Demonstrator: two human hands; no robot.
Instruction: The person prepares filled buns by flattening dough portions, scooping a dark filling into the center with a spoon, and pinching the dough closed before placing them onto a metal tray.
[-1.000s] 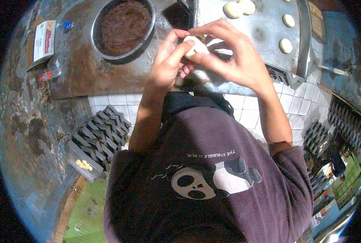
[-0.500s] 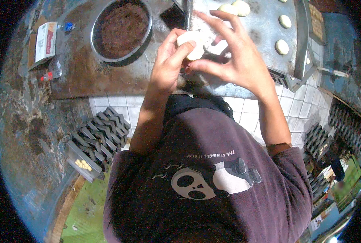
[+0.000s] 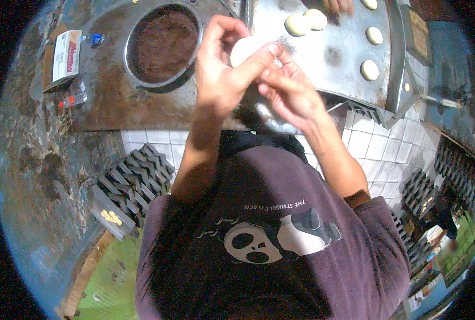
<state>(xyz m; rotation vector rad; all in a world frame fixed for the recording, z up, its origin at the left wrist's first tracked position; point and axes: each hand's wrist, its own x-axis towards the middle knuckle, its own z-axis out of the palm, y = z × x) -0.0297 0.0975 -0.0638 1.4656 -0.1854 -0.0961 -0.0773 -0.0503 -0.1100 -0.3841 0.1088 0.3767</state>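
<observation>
A pale piece of dough [image 3: 243, 49] is held in my left hand [image 3: 224, 69], its thumb lying across the dough and its fingers curled around the back. My right hand [image 3: 293, 93] has its fingers bent against the dough's right side, below the left thumb; part of their grip is hidden. Behind them to the right, a metal tray [image 3: 331, 80] carries several pale dough rounds [image 3: 299, 25]. A round metal pan [image 3: 134, 74] of dark brown filling sits left of my hands.
Another person's hand [image 3: 339, 7] reaches over the tray's far edge. An opened cardboard box [image 3: 61, 58] and small plastic bottles [image 3: 72, 100] stand at left on the steel table [image 3: 104, 109]. Stacked grey trays or moulds [image 3: 131, 181] lie below at left, more [image 3: 419, 194] at right.
My left hand has turned, its fingers rising with the dough. My right hand has dropped and closed in from its spread position. Another person's hand has appeared above the tray.
</observation>
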